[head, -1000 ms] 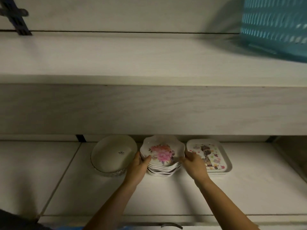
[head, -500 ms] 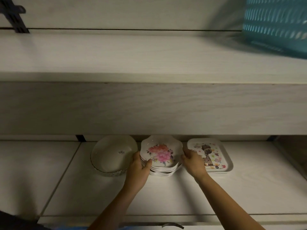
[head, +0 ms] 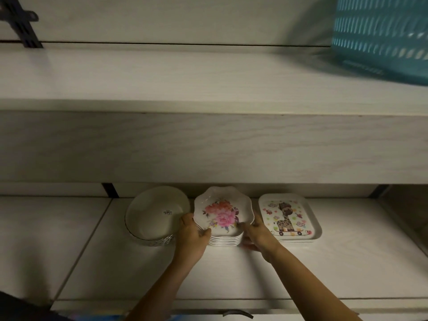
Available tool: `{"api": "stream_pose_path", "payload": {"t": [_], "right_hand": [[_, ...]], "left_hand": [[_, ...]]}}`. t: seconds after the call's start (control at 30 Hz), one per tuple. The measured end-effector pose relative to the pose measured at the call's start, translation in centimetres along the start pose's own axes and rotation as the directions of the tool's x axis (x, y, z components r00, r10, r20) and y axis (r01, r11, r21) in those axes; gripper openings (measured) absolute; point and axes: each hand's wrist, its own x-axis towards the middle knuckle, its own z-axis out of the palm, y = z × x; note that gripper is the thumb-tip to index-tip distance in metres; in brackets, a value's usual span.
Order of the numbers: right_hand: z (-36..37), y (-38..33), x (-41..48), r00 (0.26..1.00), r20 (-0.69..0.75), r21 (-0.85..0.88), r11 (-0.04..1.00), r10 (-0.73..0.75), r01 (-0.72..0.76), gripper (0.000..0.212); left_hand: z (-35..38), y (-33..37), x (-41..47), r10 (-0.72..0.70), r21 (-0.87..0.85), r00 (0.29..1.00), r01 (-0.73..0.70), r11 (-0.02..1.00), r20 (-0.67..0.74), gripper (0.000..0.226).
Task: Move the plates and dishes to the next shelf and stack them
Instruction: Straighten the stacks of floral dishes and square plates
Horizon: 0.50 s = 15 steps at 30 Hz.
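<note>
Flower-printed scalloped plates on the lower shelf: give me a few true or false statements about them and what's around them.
1. Both hands, left hand and right hand, grip the stack of flower-printed scalloped plates. True.
2. The giraffe-printed rectangular tray sits left of the stack. False: it sits on the right.
3. The round white bowl sits left of the stack. True.
4. The teal plastic basket is on the lower shelf. False: it is on the upper shelf.

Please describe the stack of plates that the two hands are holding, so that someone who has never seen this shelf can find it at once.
Look at the lower shelf, under the thick white board. Three groups of dishes stand in a row at the back; the stack of flower plates is the middle one, between the left hand and the right hand. Only it has wavy rims and a pink flower print.
</note>
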Motion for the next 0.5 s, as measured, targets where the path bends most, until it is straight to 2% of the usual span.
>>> {"api": "stream_pose_path", "payload": {"t": [0.1,0.2,0.27,0.37,0.43,0.5], "right_hand": [[0.1,-0.1,0.3,0.999,0.028,0.040,0.998,0.042,-0.043,0.051],[-0.4,-0.2,0.4,0.997,0.053,-0.022,0.998,0.052,-0.051,0.051],[-0.9,-0.1,0.0,0.995,0.085,-0.076,0.996,0.047,-0.041,0.048],[-1.4,0.1,-1.1,0.992,0.121,-0.103,0.994,0.043,-0.030,0.045],[-1.8,0.4,-1.9,0.991,0.132,-0.116,0.993,0.029,-0.014,0.044],[-2.2,1.0,-2.7,0.990,0.142,-0.129,0.992,0.012,0.007,0.043]], "left_hand": [[-0.1,-1.7,0.6,-0.078,-0.054,0.995,0.081,0.995,0.061,0.065],[-0.6,-1.7,0.4,-0.125,-0.048,0.984,0.132,0.990,0.125,0.079],[-0.9,-0.9,-0.5,-0.098,-0.004,0.988,0.099,0.995,0.120,0.069],[-0.4,-0.9,-1.3,-0.062,0.023,0.997,0.061,0.998,0.034,0.049],[0.1,-1.2,-1.9,-0.040,0.044,0.999,0.041,0.998,-0.018,0.048],[0.8,-1.9,-2.4,-0.073,0.013,0.997,0.073,0.997,0.005,0.049]]}}
